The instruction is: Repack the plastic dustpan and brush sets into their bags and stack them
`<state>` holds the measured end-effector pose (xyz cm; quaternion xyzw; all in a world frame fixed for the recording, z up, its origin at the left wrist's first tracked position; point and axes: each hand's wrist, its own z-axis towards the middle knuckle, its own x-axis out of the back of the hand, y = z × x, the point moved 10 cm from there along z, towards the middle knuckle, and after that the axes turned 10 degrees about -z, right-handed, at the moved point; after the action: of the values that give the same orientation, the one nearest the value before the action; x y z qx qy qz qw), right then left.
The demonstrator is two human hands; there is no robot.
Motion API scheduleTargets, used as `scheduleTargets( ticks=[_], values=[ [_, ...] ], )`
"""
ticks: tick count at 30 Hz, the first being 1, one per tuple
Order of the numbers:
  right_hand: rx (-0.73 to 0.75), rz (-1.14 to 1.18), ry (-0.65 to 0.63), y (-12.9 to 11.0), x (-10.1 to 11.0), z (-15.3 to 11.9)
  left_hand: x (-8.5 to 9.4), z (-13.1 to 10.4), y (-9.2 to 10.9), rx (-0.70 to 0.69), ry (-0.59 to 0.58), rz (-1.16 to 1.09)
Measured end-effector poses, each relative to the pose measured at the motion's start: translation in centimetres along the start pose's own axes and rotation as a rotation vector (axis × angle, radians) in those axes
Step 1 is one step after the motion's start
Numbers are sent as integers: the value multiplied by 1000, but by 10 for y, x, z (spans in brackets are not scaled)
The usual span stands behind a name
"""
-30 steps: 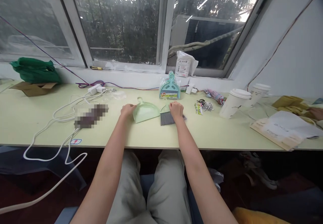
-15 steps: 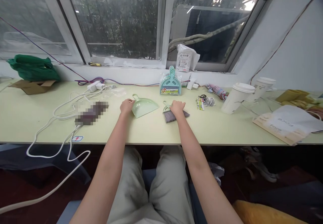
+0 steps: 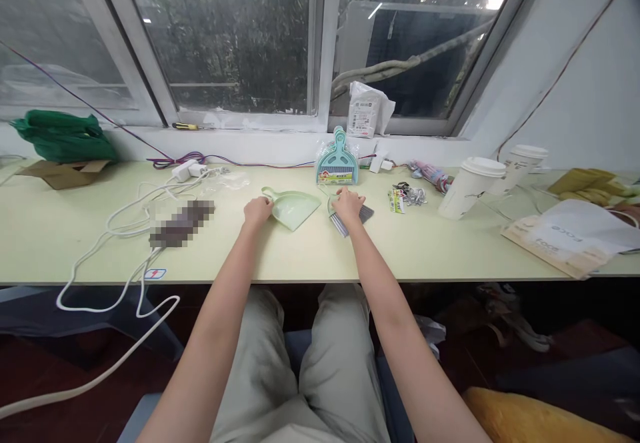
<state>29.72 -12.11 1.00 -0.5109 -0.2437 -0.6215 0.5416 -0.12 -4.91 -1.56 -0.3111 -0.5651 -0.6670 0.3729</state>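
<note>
A light green dustpan (image 3: 295,210) lies on the table, its small looped handle pointing to the far left. My left hand (image 3: 258,210) is closed on its left edge, just below that handle. To the right, my right hand (image 3: 349,204) grips a small green hand brush with grey bristles (image 3: 367,214) from above. The hand covers much of the brush's body, and bristles show on both sides of it. A narrow gap separates the brush from the dustpan. Behind them stands a packaged teal dustpan-and-brush set (image 3: 338,158).
White cables (image 3: 120,230) and a pixelated dark object (image 3: 183,223) lie at left. Keychains (image 3: 411,195), paper cups (image 3: 473,188) and a paper bag (image 3: 563,243) are on the right. A green bag (image 3: 65,136) sits on a cardboard box (image 3: 65,173). Windows line the back.
The dustpan has slid a little to the right with my left hand. My right hand has shifted slightly away from me, and the brush has turned in it.
</note>
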Motion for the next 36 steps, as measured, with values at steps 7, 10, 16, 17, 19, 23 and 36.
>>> scheduleTargets(
  ticks=[7,10,16,17,19,23,36],
  values=[
    [288,118,-141,-43,-19,-7,-48,-55,107,-626,-280,-109],
    [343,148,-161,-50,-23,-10,-32,-66,123,-806,-129,-85],
    [374,204,-210,-56,-22,-14,-16,-65,115,-950,80,131],
    [384,214,-215,-58,-22,-15,-22,-68,116,-990,44,162],
    [388,232,-226,-61,-21,-17,-34,-75,121,-1062,-25,211],
    [371,242,-248,-61,-22,-18,-47,-80,127,-1099,-91,276],
    [435,283,-212,-71,-29,-14,-48,-75,128,-972,-156,198]
  ],
)
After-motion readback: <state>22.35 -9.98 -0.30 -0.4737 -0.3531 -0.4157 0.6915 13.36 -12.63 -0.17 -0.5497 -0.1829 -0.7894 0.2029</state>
